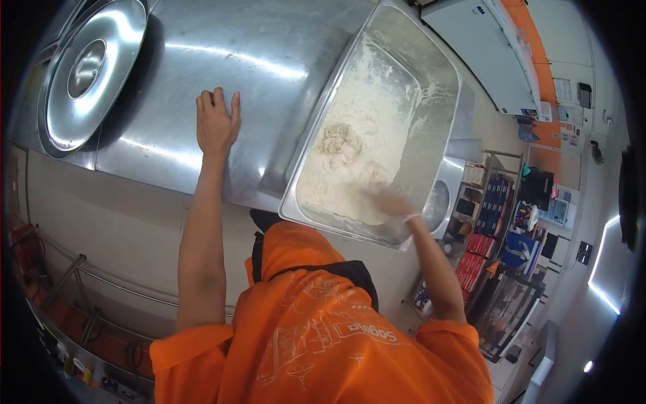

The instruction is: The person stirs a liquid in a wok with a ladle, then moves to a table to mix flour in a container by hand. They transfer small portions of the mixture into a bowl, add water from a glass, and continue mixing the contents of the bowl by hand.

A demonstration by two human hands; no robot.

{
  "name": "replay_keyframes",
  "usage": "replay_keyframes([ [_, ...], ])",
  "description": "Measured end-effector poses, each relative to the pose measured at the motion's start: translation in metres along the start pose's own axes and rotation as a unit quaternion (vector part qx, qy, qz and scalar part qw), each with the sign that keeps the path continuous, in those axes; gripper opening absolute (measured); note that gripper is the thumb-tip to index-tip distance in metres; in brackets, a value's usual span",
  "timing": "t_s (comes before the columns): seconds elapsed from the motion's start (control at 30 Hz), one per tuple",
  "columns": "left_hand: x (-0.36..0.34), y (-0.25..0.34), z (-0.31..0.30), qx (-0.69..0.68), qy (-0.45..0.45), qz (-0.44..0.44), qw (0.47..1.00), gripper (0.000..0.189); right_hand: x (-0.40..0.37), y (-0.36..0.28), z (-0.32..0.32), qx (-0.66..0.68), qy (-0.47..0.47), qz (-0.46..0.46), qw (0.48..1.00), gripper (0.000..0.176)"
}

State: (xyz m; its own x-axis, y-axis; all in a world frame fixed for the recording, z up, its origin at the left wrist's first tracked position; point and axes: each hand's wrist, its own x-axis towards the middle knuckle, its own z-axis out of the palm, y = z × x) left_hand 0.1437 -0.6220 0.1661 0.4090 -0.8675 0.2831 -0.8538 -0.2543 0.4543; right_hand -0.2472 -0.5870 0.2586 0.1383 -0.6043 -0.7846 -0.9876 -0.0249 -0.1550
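A deep metal pan (441, 101) with flour (367, 114) spread over its bottom stands on the steel counter. A lumpy clump of dough (340, 143) lies in the flour. My right hand (393, 204) is over the near right part of the pan, smeared by motion, with a pale band at the wrist; its fingers cannot be made out. On the counter to the left of the pan rests my left hand (217, 124), fingers bent and thumb apart, holding nothing.
A large round metal lid or dish (94, 71) is at the counter's left end. The steel counter (262, 101) has its front edge before my body. Stocked shelves (481, 222) and a white cabinet (481, 50) stand to the right.
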Motion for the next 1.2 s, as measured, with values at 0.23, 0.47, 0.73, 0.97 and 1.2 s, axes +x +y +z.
replay_keyframes([
  [0.23, -0.002, 0.002, 0.001, 0.012, 0.01, 0.019, 1.0, 0.036, 0.022, -0.06, 0.039, 0.149, 0.13, -0.043, 0.979, 0.072],
  [0.47, 0.0, 0.002, -0.001, -0.012, 0.024, 0.017, 0.999, 0.033, 0.016, -0.104, -0.033, 0.093, 0.226, -0.156, 0.957, 0.089],
  [0.73, -0.001, 0.007, -0.002, -0.006, 0.014, 0.024, 1.0, 0.035, 0.092, -0.076, 0.031, -0.212, 0.334, -0.211, 0.894, 0.067],
  [0.97, -0.002, 0.006, 0.0, 0.0, -0.004, 0.03, 1.0, 0.033, 0.06, -0.084, -0.034, 0.281, 0.267, -0.104, 0.916, 0.051],
  [1.2, -0.004, 0.006, 0.003, 0.001, -0.006, 0.034, 0.999, 0.035, 0.024, -0.062, -0.072, 0.151, 0.395, -0.201, 0.884, 0.045],
])
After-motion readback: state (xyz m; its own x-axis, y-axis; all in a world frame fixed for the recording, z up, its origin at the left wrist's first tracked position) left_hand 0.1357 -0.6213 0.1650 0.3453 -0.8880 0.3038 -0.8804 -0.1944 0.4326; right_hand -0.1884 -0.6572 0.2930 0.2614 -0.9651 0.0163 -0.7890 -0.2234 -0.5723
